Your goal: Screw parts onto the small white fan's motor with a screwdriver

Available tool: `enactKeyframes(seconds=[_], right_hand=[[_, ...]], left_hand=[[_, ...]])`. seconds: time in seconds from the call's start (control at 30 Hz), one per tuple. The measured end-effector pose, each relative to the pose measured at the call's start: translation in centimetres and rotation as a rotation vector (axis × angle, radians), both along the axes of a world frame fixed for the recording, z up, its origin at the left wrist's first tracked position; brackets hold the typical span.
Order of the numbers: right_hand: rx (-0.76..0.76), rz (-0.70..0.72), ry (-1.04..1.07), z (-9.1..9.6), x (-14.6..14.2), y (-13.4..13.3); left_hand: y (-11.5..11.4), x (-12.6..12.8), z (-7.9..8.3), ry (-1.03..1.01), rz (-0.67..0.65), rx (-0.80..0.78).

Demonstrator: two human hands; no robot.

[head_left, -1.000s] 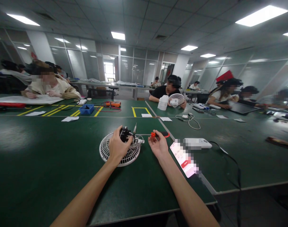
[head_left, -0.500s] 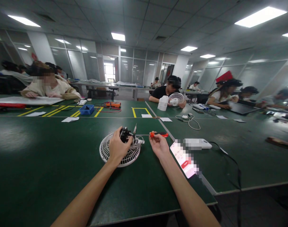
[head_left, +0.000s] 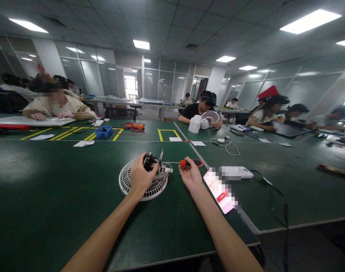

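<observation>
My left hand (head_left: 141,175) is closed around a black fan motor (head_left: 150,161) above a round white fan grille (head_left: 124,181) lying on the green table. White wires (head_left: 164,173) bunch up at the motor's right side, and a thin metal shaft points up there. In my right hand (head_left: 191,174) is a screwdriver (head_left: 186,163) with an orange and black handle, pinched between thumb and fingers. Its blade lies level and points left toward the motor; whether the tip touches is too small to tell.
Right of my right arm lie a lit phone (head_left: 220,192) and a white device (head_left: 237,172) with a black strap. Farther back are a blue bin (head_left: 103,132), an orange meter (head_left: 135,125), paper slips and a white cable (head_left: 231,147). Across the table a person holds another fan (head_left: 210,119).
The screwdriver in my right hand has shifted very slightly right, and its handle looks turned. My left hand keeps its place on the motor. The co-worker's fan across the table has tilted.
</observation>
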State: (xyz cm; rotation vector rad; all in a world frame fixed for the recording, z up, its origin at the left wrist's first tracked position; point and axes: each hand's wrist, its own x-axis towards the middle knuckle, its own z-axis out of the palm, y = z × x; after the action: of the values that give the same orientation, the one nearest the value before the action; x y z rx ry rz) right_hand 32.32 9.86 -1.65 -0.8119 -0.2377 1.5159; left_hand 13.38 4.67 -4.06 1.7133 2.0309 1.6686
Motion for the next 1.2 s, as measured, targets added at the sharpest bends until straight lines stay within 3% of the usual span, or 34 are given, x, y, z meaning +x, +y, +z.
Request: enactKeyframes(seconds=[0.23, 0.43, 0.7, 1.2], right_hand=[[0.042, -0.016, 0.063, 0.7, 0.2, -0.41], [-0.017, -0.025, -0.032, 0.49, 0.29, -0.62], [0.07, -0.088, -0.029, 0.5, 0.37, 0.03], [0.057, -0.047, -0.016, 0.09, 0.44, -0.16]], left_hand=[[0.14, 0.0, -0.16, 0.002, 0.006, 0.007], [0.2, -0.05, -0.13, 0.014, 0.008, 0.031], [0.06, -0.02, -0.16, -0.004, 0.003, 0.021], [-0.05, 0.1, 0.11, -0.012, -0.009, 0.017]])
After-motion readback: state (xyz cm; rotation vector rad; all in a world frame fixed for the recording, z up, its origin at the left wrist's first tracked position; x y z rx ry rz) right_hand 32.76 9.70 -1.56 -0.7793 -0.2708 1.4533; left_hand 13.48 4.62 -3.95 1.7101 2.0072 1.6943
